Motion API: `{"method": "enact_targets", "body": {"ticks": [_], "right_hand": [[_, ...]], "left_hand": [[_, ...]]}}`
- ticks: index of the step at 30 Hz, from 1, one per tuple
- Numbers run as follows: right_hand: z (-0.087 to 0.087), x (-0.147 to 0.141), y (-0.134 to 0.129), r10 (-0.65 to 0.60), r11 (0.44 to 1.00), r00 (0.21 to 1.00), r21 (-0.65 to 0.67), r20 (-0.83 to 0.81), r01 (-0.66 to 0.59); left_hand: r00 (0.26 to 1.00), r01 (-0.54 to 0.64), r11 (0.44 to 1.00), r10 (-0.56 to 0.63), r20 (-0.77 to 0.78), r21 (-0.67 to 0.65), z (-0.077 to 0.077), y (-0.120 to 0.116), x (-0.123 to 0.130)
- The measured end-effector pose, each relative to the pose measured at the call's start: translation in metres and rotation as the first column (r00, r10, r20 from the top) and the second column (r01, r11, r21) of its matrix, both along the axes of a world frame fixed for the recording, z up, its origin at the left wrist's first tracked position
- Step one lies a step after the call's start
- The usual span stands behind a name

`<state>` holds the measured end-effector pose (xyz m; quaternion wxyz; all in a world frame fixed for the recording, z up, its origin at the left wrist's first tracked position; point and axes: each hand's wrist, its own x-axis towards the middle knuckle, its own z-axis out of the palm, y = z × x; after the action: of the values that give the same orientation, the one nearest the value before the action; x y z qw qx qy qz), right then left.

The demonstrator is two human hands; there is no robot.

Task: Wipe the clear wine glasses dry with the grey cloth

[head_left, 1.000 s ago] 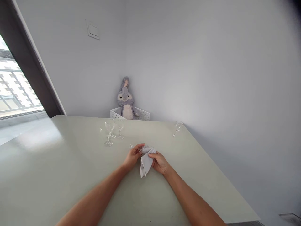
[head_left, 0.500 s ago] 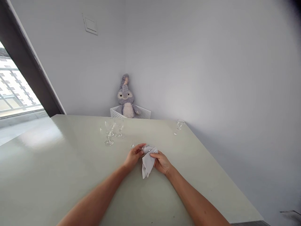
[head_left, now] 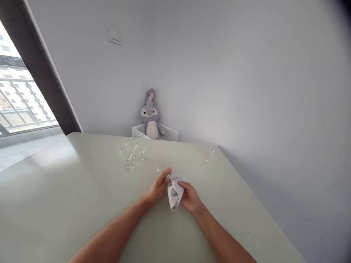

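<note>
Round came the cloth (head_left: pixel 174 193): half a second earlier it had hung as a flat, tapering flap, and now its lower end had curled into a looser, open fold. The whole scene had slid a little to the right in view too, so more of the window (head_left: pixel 24 98) showed at far left.

Next along, the cluster of glasses (head_left: pixel 128 160), at least three, had kept its place on the table (head_left: pixel 90 193), upright and close together. Just right of them sat a small clear glint, too small to make out, and a wider gap had opened between it and the left hand (head_left: pixel 159 187). That hand had its thumb and fingers pinching the stem end of a glass (head_left: pixel 175 176), which lay tilted over between the two hands, its bowl toward the right and partly under the cloth. Behind, the toy (head_left: pixel 151 122) had stayed put in its white basket (head_left: pixel 172 135) beyond the table's far edge.

Over to the right hand (head_left: pixel 190 197): its thumb pressed the cloth from on top against the fingers, their tips hidden. Last, well apart, the lone glass (head_left: pixel 212 149) had not budged from near the table's far right corner.
</note>
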<state>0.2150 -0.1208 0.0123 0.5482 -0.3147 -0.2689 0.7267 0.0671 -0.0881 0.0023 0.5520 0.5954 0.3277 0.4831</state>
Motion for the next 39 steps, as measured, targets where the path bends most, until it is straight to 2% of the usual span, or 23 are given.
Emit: {"method": "enact_targets", "body": {"ticks": [3, 6, 9, 11, 13, 15, 17, 18, 20, 22, 25, 27, 30, 31, 32, 33, 35, 37, 39], "right_hand": [[0.007, 0.001, -0.007, 0.005, 1.0, 1.0, 0.02, 0.011, -0.006], [0.008, -0.004, -0.018, -0.011, 0.982, 0.973, 0.186, 0.233, -0.033], [0.002, -0.007, -0.022, -0.167, 0.929, 0.847, 0.368, 0.505, -0.036], [-0.004, -0.004, -0.019, -0.258, 0.917, 0.753, 0.398, 0.605, -0.006], [-0.007, 0.001, -0.012, -0.295, 0.935, 0.705, 0.348, 0.645, 0.072], [-0.006, 0.008, -0.005, -0.292, 0.953, 0.723, 0.253, 0.626, 0.165], [-0.001, 0.013, -0.002, -0.257, 0.966, 0.79, 0.167, 0.556, 0.196], [0.002, 0.015, -0.003, -0.222, 0.975, 0.824, 0.141, 0.522, 0.173], [0.01, 0.019, -0.006, -0.126, 0.989, 0.856, 0.131, 0.501, 0.068], [0.019, 0.025, -0.01, -0.031, 0.98, 0.83, 0.179, 0.556, -0.083], [0.03, 0.047, -0.011, 0.012, 0.904, 0.672, 0.279, 0.741, -0.324], [0.038, 0.069, -0.009, -0.058, 0.872, 0.513, 0.293, 0.857, -0.392], [0.05, 0.094, -0.011, -0.321, 0.886, 0.249, 0.382, 0.914, -0.261], [0.053, 0.096, -0.014, -0.435, 0.86, 0.147, 0.458, 0.889, -0.225], [0.057, 0.094, -0.018, -0.544, 0.81, 0.045, 0.538, 0.838, -0.232], [0.06, 0.088, -0.023, -0.637, 0.745, -0.043, 0.601, 0.77, -0.29], [0.061, 0.066, -0.033, -0.766, 0.604, -0.147, 0.621, 0.626, -0.5], [0.057, 0.042, -0.037, -0.84, 0.481, -0.163, 0.574, 0.517, -0.663], [0.051, 0.024, -0.032, -0.886, 0.416, -0.164, 0.59, 0.433, -0.692]], "left_hand": [[0.999, 0.045, 0.998, -0.046, 0.016, 0.036, 0.009, -0.002, 0.0], [1.0, 0.018, 0.999, -0.019, -0.011, -0.046, 0.015, -0.002, -0.001], [0.995, -0.008, 0.993, -0.004, -0.104, -0.116, 0.015, -0.003, -0.003], [0.971, -0.065, 0.991, 0.036, -0.237, -0.116, 0.017, -0.004, -0.007], [0.905, -0.164, 0.986, 0.155, -0.396, 0.012, 0.022, -0.004, -0.013], [0.818, -0.196, 0.942, 0.309, -0.484, 0.271, 0.031, -0.003, -0.019], [0.774, -0.112, 0.848, 0.402, -0.49, 0.519, 0.038, -0.001, -0.024], [0.771, -0.048, 0.804, 0.407, -0.49, 0.592, 0.04, 0.001, -0.025], [0.772, 0.075, 0.769, 0.358, -0.525, 0.635, 0.04, 0.003, -0.026], [0.753, 0.156, 0.803, 0.28, -0.596, 0.576, 0.037, 0.003, -0.027], [0.67, 0.219, 0.886, 0.168, -0.723, 0.408, 0.037, -0.001, -0.031], [0.583, 0.233, 0.921, 0.125, -0.803, 0.313, 0.04, -0.003, -0.034], [0.459, 0.162, 0.963, 0.118, -0.881, 0.214, 0.049, -0.003, -0.036], [0.435, 0.119, 0.973, 0.128, -0.891, 0.197, 0.052, -0.002, -0.035], [0.422, 0.077, 0.979, 0.139, -0.896, 0.188, 0.055, -0.001, -0.032], [0.418, 0.051, 0.981, 0.147, -0.896, 0.185, 0.057, -0.001, -0.029], [0.415, 0.069, 0.977, 0.155, -0.896, 0.201, 0.06, -0.005, -0.018], [0.392, 0.146, 0.959, 0.17, -0.904, 0.244, 0.062, -0.013, -0.006], [0.346, 0.219, 0.928, 0.215, -0.913, 0.301, 0.061, -0.025, 0.004]]}}
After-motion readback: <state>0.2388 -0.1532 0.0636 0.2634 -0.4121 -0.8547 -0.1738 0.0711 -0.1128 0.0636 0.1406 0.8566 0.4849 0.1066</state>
